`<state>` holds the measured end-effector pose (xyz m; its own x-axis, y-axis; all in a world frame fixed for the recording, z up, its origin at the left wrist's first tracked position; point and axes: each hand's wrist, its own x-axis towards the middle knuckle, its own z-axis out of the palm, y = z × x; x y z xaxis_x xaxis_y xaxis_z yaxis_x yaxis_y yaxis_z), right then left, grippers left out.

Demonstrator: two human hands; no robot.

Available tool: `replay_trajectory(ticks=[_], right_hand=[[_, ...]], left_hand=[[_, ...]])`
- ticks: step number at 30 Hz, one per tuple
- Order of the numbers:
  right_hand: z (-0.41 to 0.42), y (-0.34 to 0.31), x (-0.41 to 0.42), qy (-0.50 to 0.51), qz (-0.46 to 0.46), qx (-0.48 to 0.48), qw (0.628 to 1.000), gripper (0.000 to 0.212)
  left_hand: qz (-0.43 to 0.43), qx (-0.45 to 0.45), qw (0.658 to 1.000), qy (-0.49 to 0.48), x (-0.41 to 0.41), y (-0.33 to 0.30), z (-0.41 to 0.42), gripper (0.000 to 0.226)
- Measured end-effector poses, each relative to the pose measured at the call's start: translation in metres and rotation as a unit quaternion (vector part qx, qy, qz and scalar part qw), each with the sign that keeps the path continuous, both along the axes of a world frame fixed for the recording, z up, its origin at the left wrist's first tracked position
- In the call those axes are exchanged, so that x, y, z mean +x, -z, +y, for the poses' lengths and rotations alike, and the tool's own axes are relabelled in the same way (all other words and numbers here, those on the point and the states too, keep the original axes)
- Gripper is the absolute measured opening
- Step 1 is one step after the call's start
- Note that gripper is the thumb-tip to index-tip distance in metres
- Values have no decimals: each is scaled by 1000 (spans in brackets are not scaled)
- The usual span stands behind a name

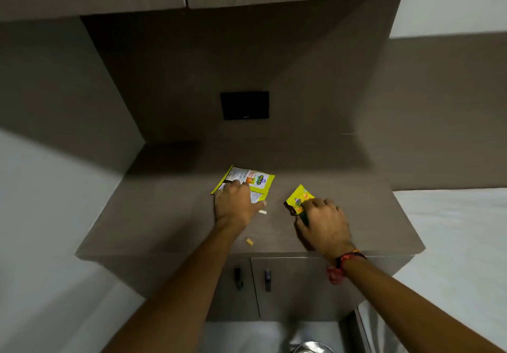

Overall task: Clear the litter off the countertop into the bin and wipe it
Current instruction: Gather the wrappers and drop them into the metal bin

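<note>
A flat yellow-green snack wrapper (256, 181) lies on the brown countertop (164, 210), and my left hand (233, 204) rests on its near edge with fingers curled over it. My right hand (323, 223) is closed on a smaller crumpled yellow wrapper (299, 199), which sticks out past my fingers. Two small pale scraps lie on the counter: one scrap (262, 212) beside my left thumb and another scrap (249, 241) close to the front edge. Whether my left hand grips the big wrapper or only presses on it is unclear.
A black wall plate (244, 105) is set in the back panel. Below the counter are two cabinet doors with dark handles (267, 280). A round metal rim (312, 347) shows at the bottom, by the floor. Cupboards hang overhead.
</note>
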<state>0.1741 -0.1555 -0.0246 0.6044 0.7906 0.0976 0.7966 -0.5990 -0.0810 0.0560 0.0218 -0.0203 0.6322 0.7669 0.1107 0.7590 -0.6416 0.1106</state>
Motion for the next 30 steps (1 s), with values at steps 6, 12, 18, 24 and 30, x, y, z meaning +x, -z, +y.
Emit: replay_trajectory(ticks=[6,12,18,24,30], right_hand=[[0,-11,7,15,17,104,994,29],[-24,-35,-8,18,105,238,965,23],[-96,-25,-51,86,184,366,908,20],[-192,65,-90,151,245,354,890,16],[-265,227,-109,230,320,165,904,19]], left_hand=[[12,75,997,-20,15,3,-2,25],[-145,134,980,33,11,-35,-36,27],[-427,-93,882,177,-3,-41,-162,15],[-353,-207,883,231,-33,68,-256,12],[-176,-274,936,131,-90,236,-292,7]])
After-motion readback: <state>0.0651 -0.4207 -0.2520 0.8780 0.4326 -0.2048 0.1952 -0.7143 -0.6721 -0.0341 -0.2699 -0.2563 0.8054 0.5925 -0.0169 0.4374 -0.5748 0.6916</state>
